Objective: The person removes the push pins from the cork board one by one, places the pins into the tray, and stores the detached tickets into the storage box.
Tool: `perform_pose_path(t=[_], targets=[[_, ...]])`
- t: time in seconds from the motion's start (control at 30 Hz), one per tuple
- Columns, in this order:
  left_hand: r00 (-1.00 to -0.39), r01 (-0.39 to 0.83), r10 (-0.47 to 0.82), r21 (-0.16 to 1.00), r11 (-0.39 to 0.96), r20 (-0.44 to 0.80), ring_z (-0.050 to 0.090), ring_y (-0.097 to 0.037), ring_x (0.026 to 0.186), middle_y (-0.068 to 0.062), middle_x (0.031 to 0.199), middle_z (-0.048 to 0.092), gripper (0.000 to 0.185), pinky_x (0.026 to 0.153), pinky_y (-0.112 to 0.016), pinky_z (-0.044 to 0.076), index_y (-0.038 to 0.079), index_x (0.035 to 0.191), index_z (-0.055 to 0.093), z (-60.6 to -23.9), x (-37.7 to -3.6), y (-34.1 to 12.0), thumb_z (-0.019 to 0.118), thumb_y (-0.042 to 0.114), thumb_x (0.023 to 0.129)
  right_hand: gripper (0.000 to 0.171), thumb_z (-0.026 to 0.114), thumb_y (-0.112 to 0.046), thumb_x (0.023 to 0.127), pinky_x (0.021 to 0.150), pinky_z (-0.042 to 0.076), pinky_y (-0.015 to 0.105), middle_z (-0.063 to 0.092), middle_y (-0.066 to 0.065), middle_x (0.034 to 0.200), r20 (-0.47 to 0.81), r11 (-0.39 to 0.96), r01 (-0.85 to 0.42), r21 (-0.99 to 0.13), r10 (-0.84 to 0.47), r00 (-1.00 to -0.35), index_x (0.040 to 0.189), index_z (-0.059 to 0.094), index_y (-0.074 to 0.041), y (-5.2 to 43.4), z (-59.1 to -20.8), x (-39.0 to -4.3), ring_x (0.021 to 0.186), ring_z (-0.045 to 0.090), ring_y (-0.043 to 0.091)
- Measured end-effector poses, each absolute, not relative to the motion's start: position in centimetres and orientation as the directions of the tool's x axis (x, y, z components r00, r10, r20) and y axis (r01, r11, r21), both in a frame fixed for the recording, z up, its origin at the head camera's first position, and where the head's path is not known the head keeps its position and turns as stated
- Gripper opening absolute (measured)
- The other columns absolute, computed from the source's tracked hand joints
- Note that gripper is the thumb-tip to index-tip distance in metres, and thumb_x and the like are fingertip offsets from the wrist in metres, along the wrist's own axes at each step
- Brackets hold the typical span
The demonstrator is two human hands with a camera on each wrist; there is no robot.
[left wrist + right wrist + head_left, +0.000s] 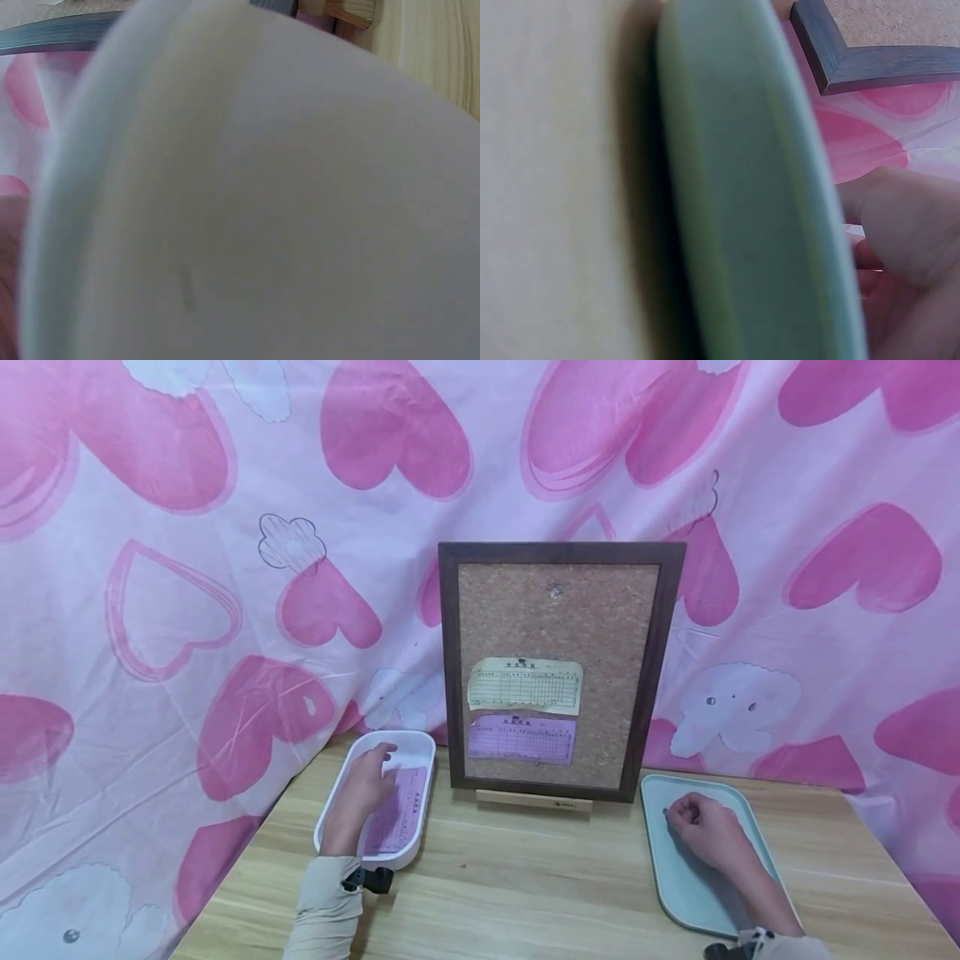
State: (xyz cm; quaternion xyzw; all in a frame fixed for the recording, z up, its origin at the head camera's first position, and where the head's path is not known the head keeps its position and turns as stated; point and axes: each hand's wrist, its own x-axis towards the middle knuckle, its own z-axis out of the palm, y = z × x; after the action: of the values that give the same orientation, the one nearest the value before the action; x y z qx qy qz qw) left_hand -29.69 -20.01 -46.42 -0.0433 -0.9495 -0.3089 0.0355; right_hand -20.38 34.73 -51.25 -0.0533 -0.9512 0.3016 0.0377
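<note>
My left hand (378, 772) lies in a white tray (408, 737) at the table's left, its relaxed fingers resting on a purple slip (401, 814). The left wrist view is filled by the blurred white tray (285, 210). My right hand (675, 817) sits curled in a pale green tray (690, 885) on the right, pinching a small dark pin (664, 811) at its fingertips. In the right wrist view, the green tray (742, 210) rim stands before my right hand (907, 225). Between the trays a framed cork board (558, 627) holds a yellow slip (525, 685) above a purple slip (522, 739).
The board leans on a small wooden stand (534, 800) on the wooden table (525, 885). One pin (555, 592) sticks in the cork near the top. A pink heart-print cloth (225, 610) hangs behind everything. The board's frame (855, 64) shows in the right wrist view.
</note>
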Motion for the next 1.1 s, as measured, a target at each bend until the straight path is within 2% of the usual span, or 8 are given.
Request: perform_pose_path(t=[0.3,0.57,0.83,1.1], targets=[[-0.98,0.165,0.061,0.616,0.77,0.188,0.066,-0.05,0.126,-0.031,0.133,0.07,0.046,0.109,-0.06,0.053,-0.006,0.145,0.055,-45.2,-29.3,-19.5,0.065,0.015,0.106,0.014,0.071,-0.014,0.1,0.064,0.049,0.023,0.07,0.006,0.091,0.113,0.809,0.041,-0.586,0.132,-0.985,0.108,0.072,-0.002,34.5,-50.7,-20.4,0.082,0.061,0.018],[-0.966,0.215,0.059,0.658,0.721,0.251,0.066,-0.048,0.131,-0.028,0.135,0.071,0.047,0.112,-0.06,0.053,-0.002,0.147,0.055,-44.0,-29.3,-18.5,0.064,0.025,0.109,0.012,0.071,-0.018,0.102,0.065,0.048,0.022,0.071,0.003,0.087,0.278,0.816,-0.025,-0.577,0.168,-0.946,0.105,0.073,-0.006,33.2,-49.4,-20.3,0.078,0.059,0.011],[-0.916,0.335,0.064,0.665,0.668,0.396,0.071,-0.044,0.123,-0.023,0.13,0.075,0.04,0.106,-0.06,0.057,0.0,0.139,0.063,-43.0,-28.8,-17.3,0.069,0.019,0.105,0.007,0.074,-0.018,0.101,0.063,0.045,0.02,0.07,0.001,0.085,0.428,0.821,-0.095,-0.563,0.191,-0.883,0.103,0.072,-0.011,31.4,-47.9,-20.2,0.078,0.056,0.005],[-0.854,0.463,0.093,0.667,0.584,0.511,0.071,-0.044,0.123,-0.021,0.133,0.074,0.034,0.107,-0.058,0.057,-0.001,0.134,0.067,-41.7,-28.0,-15.3,0.072,0.01,0.102,0.007,0.077,-0.012,0.098,0.063,0.047,0.012,0.072,0.002,0.085,0.574,0.794,-0.235,-0.56,0.167,-0.802,0.103,0.073,-0.01,29.4,-45.9,-20.4,0.08,0.056,-0.004]])
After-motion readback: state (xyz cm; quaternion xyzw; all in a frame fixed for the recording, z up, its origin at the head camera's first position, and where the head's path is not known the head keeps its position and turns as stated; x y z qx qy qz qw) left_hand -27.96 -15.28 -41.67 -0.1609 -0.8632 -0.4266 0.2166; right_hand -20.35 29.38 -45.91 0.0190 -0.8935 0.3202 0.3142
